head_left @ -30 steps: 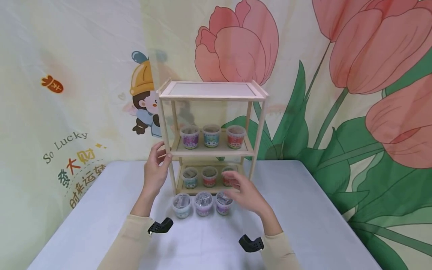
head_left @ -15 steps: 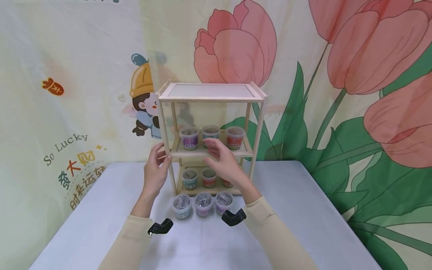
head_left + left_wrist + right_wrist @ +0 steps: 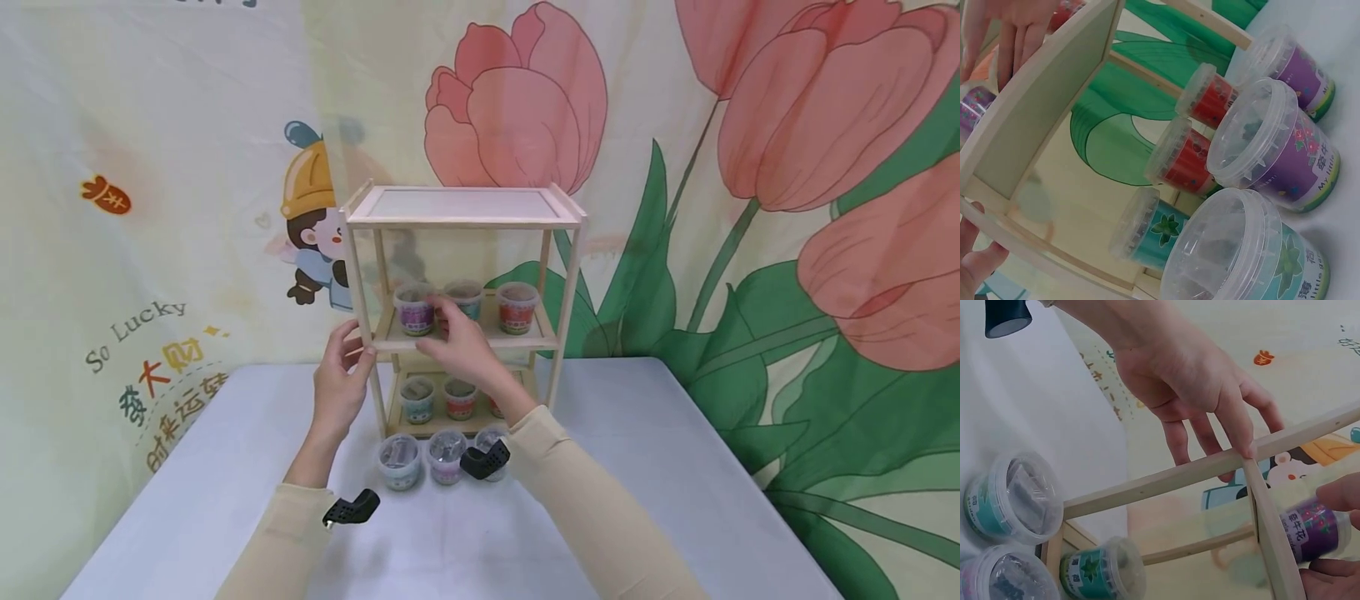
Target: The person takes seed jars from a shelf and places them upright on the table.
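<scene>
A small wooden rack point(image 3: 457, 225) with three levels stands on the table. My left hand point(image 3: 341, 379) holds its left post, thumb in front and fingers behind; the right wrist view shows that thumb at the post's joint with the middle shelf point(image 3: 1272, 537). On the middle shelf is a clear-lidded purple cup point(image 3: 415, 315) with a flower label, at the left end. My right hand point(image 3: 468, 346) reaches across to it, fingertips at its right side and thumb lower, near the shelf's front edge. Behind the right hand a teal cup point(image 3: 467, 302) is partly hidden; a red cup point(image 3: 517, 310) stands at the right.
The bottom shelf bears a teal cup point(image 3: 417, 400), a red cup point(image 3: 461, 400) and another red one mostly behind the right forearm. Before the rack on the white table point(image 3: 637, 483) stand a teal cup point(image 3: 400, 462) and two purple ones point(image 3: 447, 458).
My right hand has risen from the front cups and bottom shelf to the middle shelf and moved left to the purple cup. The left hand has stayed on the post.
</scene>
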`<state>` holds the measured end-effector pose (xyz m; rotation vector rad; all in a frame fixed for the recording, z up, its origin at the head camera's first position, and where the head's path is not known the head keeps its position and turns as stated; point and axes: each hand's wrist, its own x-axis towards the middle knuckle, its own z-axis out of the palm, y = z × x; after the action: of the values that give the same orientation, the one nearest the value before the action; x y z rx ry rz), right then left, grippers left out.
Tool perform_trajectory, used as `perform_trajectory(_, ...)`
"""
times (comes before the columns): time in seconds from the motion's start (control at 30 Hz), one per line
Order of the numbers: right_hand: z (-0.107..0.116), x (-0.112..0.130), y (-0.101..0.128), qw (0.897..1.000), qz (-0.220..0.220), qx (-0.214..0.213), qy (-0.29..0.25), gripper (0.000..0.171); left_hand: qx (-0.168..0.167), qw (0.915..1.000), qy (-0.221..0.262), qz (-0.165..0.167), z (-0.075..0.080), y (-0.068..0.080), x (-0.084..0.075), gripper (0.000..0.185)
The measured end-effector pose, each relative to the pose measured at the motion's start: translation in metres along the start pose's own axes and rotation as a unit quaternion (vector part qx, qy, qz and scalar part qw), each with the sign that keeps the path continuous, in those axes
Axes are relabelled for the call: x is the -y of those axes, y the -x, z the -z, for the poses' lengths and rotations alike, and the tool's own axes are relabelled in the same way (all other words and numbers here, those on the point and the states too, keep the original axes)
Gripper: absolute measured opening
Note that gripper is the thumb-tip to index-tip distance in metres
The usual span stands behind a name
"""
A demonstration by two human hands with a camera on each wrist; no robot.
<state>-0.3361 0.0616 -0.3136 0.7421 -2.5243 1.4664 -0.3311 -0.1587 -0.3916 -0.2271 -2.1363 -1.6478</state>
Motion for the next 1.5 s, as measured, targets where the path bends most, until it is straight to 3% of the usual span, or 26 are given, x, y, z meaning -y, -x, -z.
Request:
perform_trajectory(0.6, -0.023, 0.004, -0.031, 0.995, -0.01, 0.006, 0.102, 0.081, 0.005, 1.0, -0.002, -0.004, 0.001, 0.001, 0.001, 0.052)
perform_trajectory(1.07, -0.031, -0.007, -0.045, 0.988, 0.039, -0.031, 0.145, 0.06, 0.002, 1.0, 0.0, -0.006, 0.0, 0.0, 0.0, 0.051)
perform_trajectory(1.5, -0.032, -0.014, -0.045, 0.986, 0.06, -0.029, 0.153, 0.058, 0.0, 0.9999, 0.004, -0.01, 0.0, 0.001, 0.001, 0.051)
